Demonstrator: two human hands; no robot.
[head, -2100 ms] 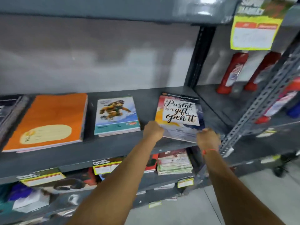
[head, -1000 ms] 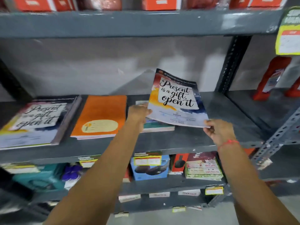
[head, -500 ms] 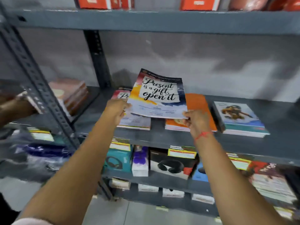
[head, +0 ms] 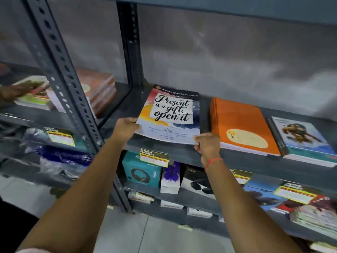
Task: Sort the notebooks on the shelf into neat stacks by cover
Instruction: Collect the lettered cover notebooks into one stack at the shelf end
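Lower now, the "Present is a gift" notebook (head: 169, 115) nears the shelf (head: 182, 152); my left hand (head: 125, 127) and right hand (head: 207, 144) pinch its near corners. Light, floppy, probably slick.

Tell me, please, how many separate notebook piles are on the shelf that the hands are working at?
3: the lettered-cover notebooks held by both hands at the left, the orange pile in the middle, the cartoon-cover pile at the right. More may lie beyond the frame's right edge.
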